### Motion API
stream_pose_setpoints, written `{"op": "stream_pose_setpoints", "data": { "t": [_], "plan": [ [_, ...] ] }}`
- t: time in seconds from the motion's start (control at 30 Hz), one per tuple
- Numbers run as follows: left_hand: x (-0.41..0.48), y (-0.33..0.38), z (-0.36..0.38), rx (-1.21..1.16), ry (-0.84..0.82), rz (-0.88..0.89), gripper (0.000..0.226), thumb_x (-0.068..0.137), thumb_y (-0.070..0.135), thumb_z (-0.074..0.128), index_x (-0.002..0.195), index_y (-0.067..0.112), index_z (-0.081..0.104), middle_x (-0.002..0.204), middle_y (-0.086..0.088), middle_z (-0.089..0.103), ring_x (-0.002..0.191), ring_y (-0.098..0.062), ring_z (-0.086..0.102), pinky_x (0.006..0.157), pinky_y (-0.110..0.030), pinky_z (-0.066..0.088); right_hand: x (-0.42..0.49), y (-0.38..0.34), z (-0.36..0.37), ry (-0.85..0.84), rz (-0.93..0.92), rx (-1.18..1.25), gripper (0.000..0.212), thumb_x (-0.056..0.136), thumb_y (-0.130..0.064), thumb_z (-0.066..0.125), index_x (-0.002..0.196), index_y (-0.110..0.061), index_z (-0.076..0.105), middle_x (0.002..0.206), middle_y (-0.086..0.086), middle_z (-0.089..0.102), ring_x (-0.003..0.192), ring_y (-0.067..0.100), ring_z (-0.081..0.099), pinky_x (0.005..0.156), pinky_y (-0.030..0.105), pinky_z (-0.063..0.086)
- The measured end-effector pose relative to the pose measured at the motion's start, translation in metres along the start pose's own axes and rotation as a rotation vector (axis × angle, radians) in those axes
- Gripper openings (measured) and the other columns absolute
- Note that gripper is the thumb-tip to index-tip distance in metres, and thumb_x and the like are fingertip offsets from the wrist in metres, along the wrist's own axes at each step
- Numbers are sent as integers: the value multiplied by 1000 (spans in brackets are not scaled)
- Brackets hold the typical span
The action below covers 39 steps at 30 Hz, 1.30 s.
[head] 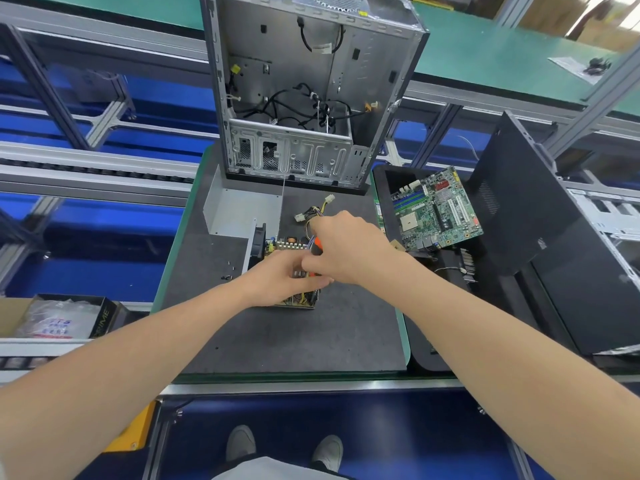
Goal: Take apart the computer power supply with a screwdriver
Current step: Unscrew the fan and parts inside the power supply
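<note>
The opened power supply (277, 245) lies in the middle of the dark mat (294, 341), its circuit board, black fan and coloured wires exposed. Its grey metal cover (239, 211) lies just behind it to the left. My right hand (346, 247) is closed on a screwdriver (317, 247) with an orange and black handle, held over the board. My left hand (284, 278) rests on the power supply's near side, fingers curled on it next to the screwdriver. The supply's cable bundle with white connectors (313, 209) trails off behind my right hand.
An empty grey computer case (304, 81) stands upright at the back of the mat. A green motherboard (436, 209) lies in a black tray on the right, beside a black case panel (554, 237). Small loose screws (228, 271) sit left of the supply. A box of bags (62, 317) lies lower left.
</note>
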<state>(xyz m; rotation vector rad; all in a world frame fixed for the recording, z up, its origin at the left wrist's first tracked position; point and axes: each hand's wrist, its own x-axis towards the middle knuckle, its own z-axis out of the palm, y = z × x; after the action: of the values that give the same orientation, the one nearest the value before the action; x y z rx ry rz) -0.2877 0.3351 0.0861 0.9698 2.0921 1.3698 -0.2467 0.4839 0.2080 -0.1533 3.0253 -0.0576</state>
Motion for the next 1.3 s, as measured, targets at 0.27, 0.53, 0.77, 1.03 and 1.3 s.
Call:
{"op": "stream_pose_setpoints", "data": {
  "t": [0.27, 0.53, 0.77, 1.03, 1.3],
  "plan": [
    [1, 0, -1, 40, 3, -2, 5, 92, 56, 63, 87, 58, 62, 86, 33, 68, 80, 11, 61, 69, -6, 43, 0, 3, -8, -149, -233, 125, 28, 75, -23, 70, 102, -23, 62, 90, -4, 52, 85, 22, 53, 58, 31, 41],
    [0, 1, -3, -37, -6, -16, 15, 83, 54, 64, 71, 47, 60, 69, 26, 62, 67, 5, 52, 64, -12, 41, -2, -2, -5, 24, -209, -88, 35, 84, -48, 58, 106, -22, 48, 82, -5, 46, 81, 26, 56, 56, 32, 35],
    [2, -1, -2, 6, -33, -19, 31, 87, 71, 66, 100, 45, 74, 103, 17, 77, 102, -24, 71, 97, -51, 56, 1, -7, 4, 56, -28, -123, 33, 94, -48, 53, 99, -16, 51, 69, -2, 31, 67, 30, 44, 53, 32, 25],
    [2, 1, -5, 14, -23, 2, 6, 93, 54, 66, 99, 52, 66, 100, 23, 74, 92, 4, 64, 84, -30, 50, -1, 3, -13, -183, -101, 155, 28, 74, -26, 69, 95, -24, 51, 90, -1, 57, 88, 30, 60, 63, 37, 51],
    [0, 8, -4, -3, 18, -47, 10, 85, 50, 67, 78, 47, 60, 75, 26, 65, 70, 5, 56, 65, -11, 44, -5, -2, -7, -5, -102, -92, 36, 86, -47, 58, 106, -18, 54, 79, 0, 45, 79, 33, 58, 61, 36, 43]
  ]
}}
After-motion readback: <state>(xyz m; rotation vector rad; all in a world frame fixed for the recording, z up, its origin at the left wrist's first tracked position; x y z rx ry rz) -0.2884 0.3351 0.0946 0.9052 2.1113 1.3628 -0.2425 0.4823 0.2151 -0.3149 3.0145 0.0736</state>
